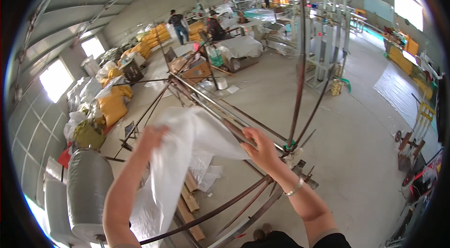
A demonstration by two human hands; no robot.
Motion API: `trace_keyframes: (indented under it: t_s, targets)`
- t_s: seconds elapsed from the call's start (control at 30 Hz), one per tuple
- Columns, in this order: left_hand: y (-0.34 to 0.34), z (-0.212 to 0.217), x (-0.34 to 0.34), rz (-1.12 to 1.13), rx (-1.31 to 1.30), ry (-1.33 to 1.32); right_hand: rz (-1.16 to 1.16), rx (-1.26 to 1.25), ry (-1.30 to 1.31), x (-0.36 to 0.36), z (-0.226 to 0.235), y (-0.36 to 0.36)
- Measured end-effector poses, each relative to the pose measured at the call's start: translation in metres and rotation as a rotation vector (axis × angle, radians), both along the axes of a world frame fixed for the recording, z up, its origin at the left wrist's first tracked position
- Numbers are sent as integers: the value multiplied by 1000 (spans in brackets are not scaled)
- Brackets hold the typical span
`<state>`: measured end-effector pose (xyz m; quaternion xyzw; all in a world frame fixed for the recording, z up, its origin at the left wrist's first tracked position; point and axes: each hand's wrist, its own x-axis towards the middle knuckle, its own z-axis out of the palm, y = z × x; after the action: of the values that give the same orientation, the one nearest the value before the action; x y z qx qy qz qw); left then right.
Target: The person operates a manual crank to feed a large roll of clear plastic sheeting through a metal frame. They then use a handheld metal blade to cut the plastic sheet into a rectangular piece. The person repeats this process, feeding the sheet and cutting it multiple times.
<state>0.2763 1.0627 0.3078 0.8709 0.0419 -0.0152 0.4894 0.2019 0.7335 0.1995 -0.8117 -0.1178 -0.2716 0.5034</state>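
Observation:
A thin white sheet (pixel 180 154), plastic or woven by its look, hangs between my hands over a frame of metal rods. Its left part drops in a long fold toward the lower left. My right hand (pixel 260 147) pinches the right edge of the sheet between thumb and fingers, beside the rod rack (pixel 211 107); a bracelet sits on that wrist. My left hand (pixel 154 138) is at the sheet's left upper edge, smeared by motion, so its fingers cannot be read. More crumpled white sheeting (pixel 206 173) lies below, near long brown tubes (pixel 189 199).
Large grey wrapped rolls (pixel 89 191) stand at my left. Yellow sacks (pixel 112 107) and white bags line the left wall. A cardboard box (pixel 197 70) lies beyond the rack. Upright metal posts (pixel 302 60) rise to the right. Several people (pixel 179 26) are farther back.

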Motion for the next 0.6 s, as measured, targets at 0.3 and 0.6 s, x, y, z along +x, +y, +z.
trace_keyframes:
  t_s: [0.3,0.6]
  targets:
    - [43,100,118,395,-407,-830,-266,45,244,-186,-155,-160]
    - [-146,65,140,591,462,-1024,-582,99,549,-299,-225,-279]
